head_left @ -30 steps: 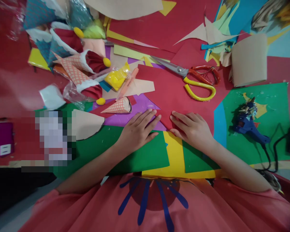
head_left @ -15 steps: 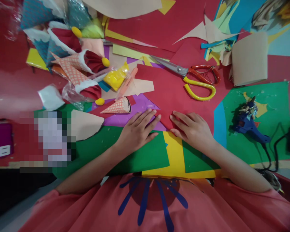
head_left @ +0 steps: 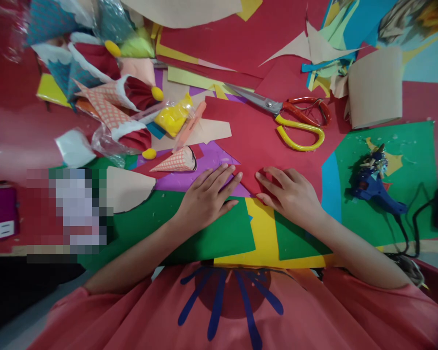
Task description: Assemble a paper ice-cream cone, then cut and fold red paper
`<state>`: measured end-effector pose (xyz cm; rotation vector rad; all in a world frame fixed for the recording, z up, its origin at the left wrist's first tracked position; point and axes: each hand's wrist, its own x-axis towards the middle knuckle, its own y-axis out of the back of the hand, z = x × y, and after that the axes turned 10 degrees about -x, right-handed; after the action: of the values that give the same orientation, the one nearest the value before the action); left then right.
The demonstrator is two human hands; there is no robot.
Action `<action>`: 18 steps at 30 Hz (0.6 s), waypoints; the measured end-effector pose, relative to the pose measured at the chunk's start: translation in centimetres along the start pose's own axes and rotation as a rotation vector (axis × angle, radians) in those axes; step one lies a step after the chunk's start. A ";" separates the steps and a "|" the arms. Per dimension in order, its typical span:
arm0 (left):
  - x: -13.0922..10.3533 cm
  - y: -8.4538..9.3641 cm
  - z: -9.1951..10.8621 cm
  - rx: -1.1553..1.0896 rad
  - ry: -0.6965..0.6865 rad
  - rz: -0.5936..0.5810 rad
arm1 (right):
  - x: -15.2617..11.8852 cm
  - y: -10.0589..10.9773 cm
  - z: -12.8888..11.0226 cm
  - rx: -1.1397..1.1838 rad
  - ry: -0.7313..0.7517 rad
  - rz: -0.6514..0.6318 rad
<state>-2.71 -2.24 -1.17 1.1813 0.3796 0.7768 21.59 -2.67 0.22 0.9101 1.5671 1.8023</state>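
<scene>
Here, across the worktop (head_left: 7,114), the red sheet (head_left: 255,129) is spread, left edge slanted nearward and right, long axis unclear; left hand (head_left: 208,194), right hand (head_left: 292,192) laid open.

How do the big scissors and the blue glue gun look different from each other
Color: the scissors have one red handle and one yellow handle; the glue gun is blue.
Place: the scissors' handles lie over the red sheet, while the glue gun lies on a green sheet.
Cord: the glue gun has a dark cord; the scissors have none.
Shared: both are lying down, unheld.
</scene>
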 end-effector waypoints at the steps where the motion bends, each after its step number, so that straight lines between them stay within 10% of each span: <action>1: 0.0 0.0 0.0 -0.008 0.006 -0.003 | 0.0 0.0 0.0 0.002 -0.008 -0.003; 18: 0.4 0.5 0.2 0.148 -0.056 0.007 | 0.1 0.2 0.0 0.001 -0.011 0.025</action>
<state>-2.47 -2.04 -0.62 1.3413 0.3918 0.7294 21.51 -2.61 0.45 0.9426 1.5562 1.8114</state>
